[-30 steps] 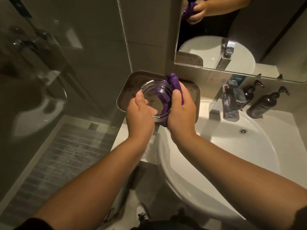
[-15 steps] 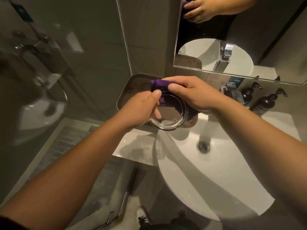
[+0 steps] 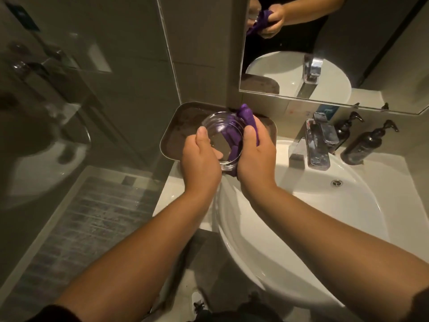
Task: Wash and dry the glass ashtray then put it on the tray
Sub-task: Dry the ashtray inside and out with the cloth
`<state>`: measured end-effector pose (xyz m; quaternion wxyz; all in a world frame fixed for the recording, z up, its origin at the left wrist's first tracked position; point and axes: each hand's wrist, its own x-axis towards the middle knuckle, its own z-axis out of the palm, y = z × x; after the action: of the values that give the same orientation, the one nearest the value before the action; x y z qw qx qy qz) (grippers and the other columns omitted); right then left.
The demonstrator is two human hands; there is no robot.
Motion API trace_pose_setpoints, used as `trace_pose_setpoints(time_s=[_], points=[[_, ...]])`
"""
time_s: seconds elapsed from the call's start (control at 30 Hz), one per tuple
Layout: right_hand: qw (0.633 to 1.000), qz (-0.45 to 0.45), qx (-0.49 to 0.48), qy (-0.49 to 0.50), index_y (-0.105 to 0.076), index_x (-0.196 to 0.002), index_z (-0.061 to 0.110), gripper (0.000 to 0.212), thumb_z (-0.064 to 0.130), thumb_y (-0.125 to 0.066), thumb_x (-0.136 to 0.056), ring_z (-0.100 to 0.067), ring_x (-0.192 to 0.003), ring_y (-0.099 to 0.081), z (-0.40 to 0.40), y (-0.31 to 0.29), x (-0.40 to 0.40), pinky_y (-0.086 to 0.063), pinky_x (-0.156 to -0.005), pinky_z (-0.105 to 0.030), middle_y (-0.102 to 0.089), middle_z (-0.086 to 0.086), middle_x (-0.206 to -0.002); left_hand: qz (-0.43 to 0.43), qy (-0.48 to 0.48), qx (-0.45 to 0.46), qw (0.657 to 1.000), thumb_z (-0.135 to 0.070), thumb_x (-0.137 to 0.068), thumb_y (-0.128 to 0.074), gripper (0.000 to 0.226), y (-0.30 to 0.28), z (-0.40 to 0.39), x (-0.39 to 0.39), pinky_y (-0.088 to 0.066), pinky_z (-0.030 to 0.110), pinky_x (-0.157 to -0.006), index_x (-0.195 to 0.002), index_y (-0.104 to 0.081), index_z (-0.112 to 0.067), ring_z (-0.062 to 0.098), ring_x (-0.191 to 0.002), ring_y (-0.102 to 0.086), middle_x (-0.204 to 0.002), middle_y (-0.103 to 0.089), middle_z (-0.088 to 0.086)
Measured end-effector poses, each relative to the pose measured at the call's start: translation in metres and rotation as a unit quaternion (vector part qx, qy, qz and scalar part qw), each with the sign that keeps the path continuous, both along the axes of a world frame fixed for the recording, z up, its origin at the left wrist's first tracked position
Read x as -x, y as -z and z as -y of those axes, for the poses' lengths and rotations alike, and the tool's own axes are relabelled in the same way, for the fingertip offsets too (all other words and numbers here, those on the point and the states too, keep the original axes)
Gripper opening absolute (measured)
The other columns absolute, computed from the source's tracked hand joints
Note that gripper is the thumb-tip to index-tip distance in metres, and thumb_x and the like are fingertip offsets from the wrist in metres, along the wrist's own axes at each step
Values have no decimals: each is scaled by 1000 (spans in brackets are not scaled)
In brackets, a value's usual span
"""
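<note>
The round clear glass ashtray (image 3: 218,138) is held tilted between both hands, above the front edge of the brown metal tray (image 3: 176,126). My left hand (image 3: 200,163) grips its left rim with the thumb over the edge. My right hand (image 3: 256,156) holds the right side and presses a purple cloth (image 3: 248,118) against it. The cloth runs through the inside of the ashtray and sticks up behind my right fingers. The tray sits on the counter in the corner, left of the basin.
The white basin (image 3: 325,205) lies to the right, with a chrome tap (image 3: 319,145) and two dark pump bottles (image 3: 366,145) behind it. A mirror (image 3: 325,54) hangs above. A glass shower wall (image 3: 81,89) stands on the left; the floor lies below.
My right hand, which half a second ago reached over the top of the ashtray, has come back to its right side. The cloth now lies inside the glass again.
</note>
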<state>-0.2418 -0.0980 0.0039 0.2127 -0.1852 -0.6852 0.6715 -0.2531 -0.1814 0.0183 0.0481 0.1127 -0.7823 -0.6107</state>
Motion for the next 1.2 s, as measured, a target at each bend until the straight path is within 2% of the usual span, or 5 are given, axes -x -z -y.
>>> trace_pose_setpoints(time_s=[0.1,0.37,0.67,1.0,1.2], points=[[999,9,-17,-26,-59,-133,28,36,27,-41,-101,-9,-107,-65,-8,1,-4,-52,-99,-42,-69,11,-113,27,20,-28,999,-46,-104,-27,35,10,1,-4,-46,29,-69,-87,-52,-27,11,-70,-60,-70,-69,-1],[951,30,-190,-244,-66,-124,30,31,26,-52,-97,-12,-107,-67,-64,-34,17,-49,-101,-46,-73,8,-113,77,273,5,959,-46,-104,-29,44,-11,34,23,-40,22,-49,-90,-57,-15,12,-51,-51,-69,-71,2],[909,39,-229,-346,-64,-127,32,30,23,-51,-101,-10,-108,-66,-68,-51,20,-49,-101,-41,-72,8,-114,48,291,31,955,-43,-104,-33,42,-15,37,25,-40,27,-47,-86,-58,-14,10,-45,-50,-61,-69,5],[996,-16,-15,-86,-63,-122,38,32,25,-44,-101,-11,-105,-67,-7,-4,-3,-52,-98,-44,-73,9,-110,-15,64,8,998,-46,-104,-30,44,12,26,3,-41,28,-64,-81,-56,-18,0,-51,-54,-51,-64,-1],[998,9,67,-1,-63,-128,26,36,22,-38,-102,-12,-103,-67,16,15,-13,-52,-98,-42,-72,6,-109,47,-6,-45,998,-48,-103,-27,40,25,14,-10,-46,32,-81,-83,-52,-25,17,-87,-65,-73,-70,5]])
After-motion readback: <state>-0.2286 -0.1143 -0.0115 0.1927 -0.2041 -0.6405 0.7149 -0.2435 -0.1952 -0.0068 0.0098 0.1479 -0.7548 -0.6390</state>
